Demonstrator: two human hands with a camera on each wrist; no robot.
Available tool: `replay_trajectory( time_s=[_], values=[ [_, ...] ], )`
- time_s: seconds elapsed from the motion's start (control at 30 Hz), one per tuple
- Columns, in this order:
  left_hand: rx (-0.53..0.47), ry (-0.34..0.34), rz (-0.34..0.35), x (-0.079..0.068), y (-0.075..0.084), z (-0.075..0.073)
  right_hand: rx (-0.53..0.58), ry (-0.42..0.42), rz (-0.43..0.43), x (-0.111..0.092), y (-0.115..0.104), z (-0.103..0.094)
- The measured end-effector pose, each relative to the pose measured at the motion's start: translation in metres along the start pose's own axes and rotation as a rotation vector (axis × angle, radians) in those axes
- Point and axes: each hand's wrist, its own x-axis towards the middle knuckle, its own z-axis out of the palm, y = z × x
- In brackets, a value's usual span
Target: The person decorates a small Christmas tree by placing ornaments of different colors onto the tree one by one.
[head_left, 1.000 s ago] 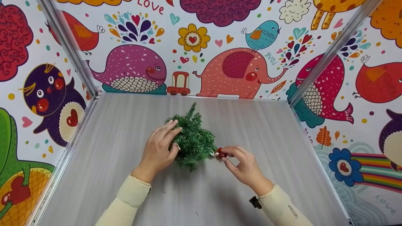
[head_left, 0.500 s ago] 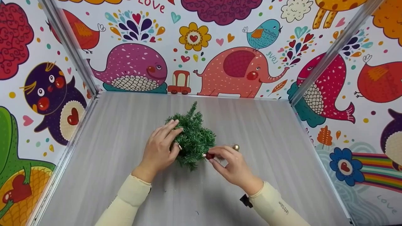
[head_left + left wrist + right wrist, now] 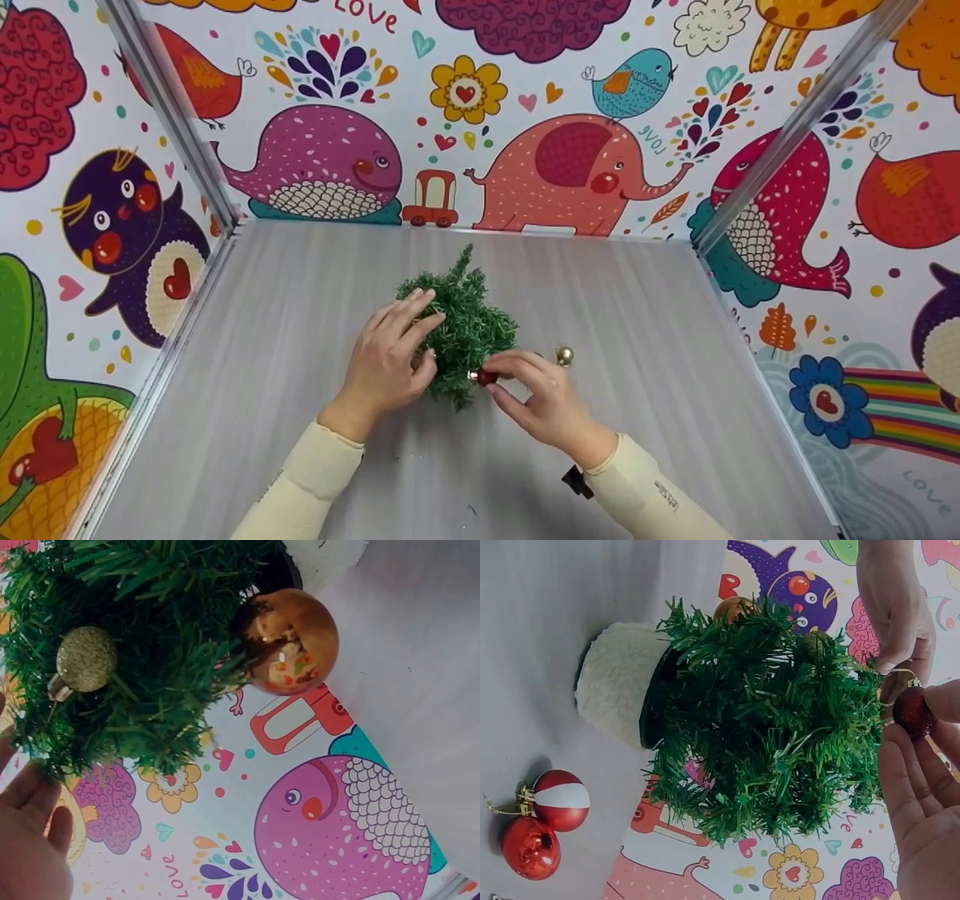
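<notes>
A small artificial Christmas tree [image 3: 461, 322] stands mid-table, its fleecy white pot [image 3: 622, 679] showing in the right wrist view. My left hand [image 3: 390, 352] rests its fairly straight fingers against the left-side branches. Between right thumb and fingers, my right hand [image 3: 536, 394] pinches a dark red glitter bauble [image 3: 913, 712] by the tree's right front. The bauble's gold cap and string loop point towards the branches; whether the loop touches one I cannot tell. On the tree's left side hang a gold glitter bauble [image 3: 86, 658] and a shiny gold bauble [image 3: 294, 641].
On the table lie a red-and-white bauble [image 3: 561, 800] and a shiny red bauble [image 3: 531, 847], touching each other. A gold bauble [image 3: 565, 354] sits just beyond the right hand. Patterned panels [image 3: 322, 161] with metal posts [image 3: 169, 120] border the table.
My right hand has carried the red glitter bauble leftwards to the front of the tree, uncovering the gold bauble behind it. The left hand has shifted slightly rightwards.
</notes>
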Motion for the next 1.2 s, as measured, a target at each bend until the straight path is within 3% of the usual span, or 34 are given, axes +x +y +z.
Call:
replay_trajectory(
  time_s=[0.23,0.4,0.67,0.97,1.2],
  values=[
    [-0.052,0.060,0.111,-0.002,0.008,0.006,0.032,0.068,0.006,0.002,0.002,0.007],
    [-0.068,0.067,0.156,-0.007,0.013,0.013,0.100,0.122,0.020,0.010,-0.009,0.009],
    [-0.096,0.075,0.124,-0.010,0.021,0.021,0.153,0.124,0.088,0.018,-0.025,0.005],
    [-0.141,0.041,0.070,-0.007,0.027,0.021,0.187,0.137,0.084,0.016,-0.021,0.007],
    [-0.149,0.088,0.098,-0.006,0.023,0.021,0.143,0.157,0.097,0.005,-0.009,0.011]
  ],
)
